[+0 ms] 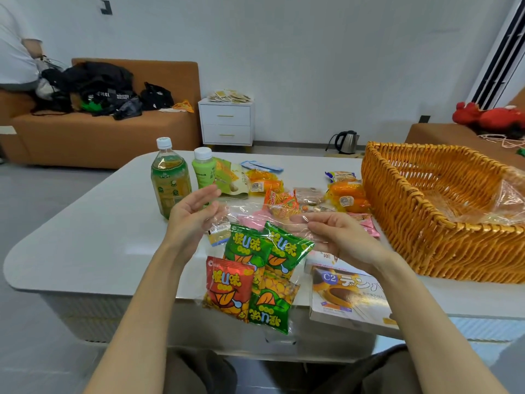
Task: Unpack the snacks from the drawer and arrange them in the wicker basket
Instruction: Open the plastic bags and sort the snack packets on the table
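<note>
Currently held: a clear bag (pixel 255 268) of four snack packets, three green and one red, is held up by its top edge above the near edge of the table (pixel 85 223).
Long axis: it runs from the held top edge toward the camera, and the bottom end hangs past the table edge. The lowest green packet is turned upside down.
Right hand (pixel 338 237): its fingers are curled and pinch the film.
Left hand (pixel 190 217): its fingers are nearly straight at the film's edge; a grip cannot be told.
Wicker basket (pixel 403 223): it is set on the table's right side and lined with clear film.
Table: pale and round-cornered, with two bottles (pixel 170 177), orange-wrapped snacks (pixel 346 194) and a box (pixel 346 291) laid on it.
Room: an orange sofa (pixel 113 132), a white drawer unit (pixel 227 123) and a kettle (pixel 345 142) are seen behind.
</note>
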{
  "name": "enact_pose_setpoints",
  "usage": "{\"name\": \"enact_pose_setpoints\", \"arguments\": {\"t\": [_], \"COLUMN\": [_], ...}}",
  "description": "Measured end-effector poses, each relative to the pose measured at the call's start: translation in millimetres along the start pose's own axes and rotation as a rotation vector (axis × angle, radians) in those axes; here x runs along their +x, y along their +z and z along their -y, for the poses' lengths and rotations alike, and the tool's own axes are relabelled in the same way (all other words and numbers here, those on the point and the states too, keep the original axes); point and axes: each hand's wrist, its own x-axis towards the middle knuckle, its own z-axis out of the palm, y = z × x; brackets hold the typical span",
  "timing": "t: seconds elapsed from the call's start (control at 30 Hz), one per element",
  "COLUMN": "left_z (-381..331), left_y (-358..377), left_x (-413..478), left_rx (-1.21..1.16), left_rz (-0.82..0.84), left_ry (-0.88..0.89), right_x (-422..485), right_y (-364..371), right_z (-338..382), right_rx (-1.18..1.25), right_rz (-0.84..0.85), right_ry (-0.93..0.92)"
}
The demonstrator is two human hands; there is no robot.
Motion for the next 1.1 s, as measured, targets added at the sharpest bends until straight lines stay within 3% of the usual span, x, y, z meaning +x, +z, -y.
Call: {"name": "enact_pose_setpoints", "arguments": {"t": [0.13, 0.23, 0.33, 0.4, 0.5, 0.6, 0.73, 0.8, 1.1], "left_z": [7.7, 7.9, 10.3, 13.1, 15.0, 14.0, 7.6, 5.2, 1.2], "left_y": [5.2, 10.8, 21.4, 24.9, 25.1, 29.4, 31.3, 27.6, 15.3], "left_x": [-3.2, -5.8, -7.3, -8.4, -11.7, -17.4, -25.4, -26.3, -20.1], "left_rx": [-0.121, 0.058, 0.157, 0.197, 0.270, 0.320, 0.273, 0.267, 0.231], "left_rz": [-0.041, 0.089, 0.086, 0.053, 0.085, 0.165, 0.238, 0.269, 0.252], "left_ry": [-0.116, -0.234, -0.249, -0.175, -0.099, -0.056, 0.010, 0.008, -0.039], "right_x": [0.3, -0.7, -2.9, -3.2, -1.3, 14.2, 33.6, 32.5, -3.3], "right_y": [-1.4, 1.8, 9.8, 14.6, 26.2, 38.5, 36.7, 34.8, 3.2], "right_z": [-0.2, -0.4, 8.5, 12.2, 16.3, 27.4, 52.4, 56.2, 35.2], "right_rx": [0.104, 0.118, 0.018, -0.232, -0.812, -1.282, -1.044, -0.917, -0.494], "right_rz": [-0.089, -0.141, -0.216, -0.297, -0.423, -0.444, -0.075, 0.027, -0.011], "right_ry": [0.041, 0.028, 0.035, -0.039, -0.232, -0.239, -0.024, 0.002, 0.050]}}
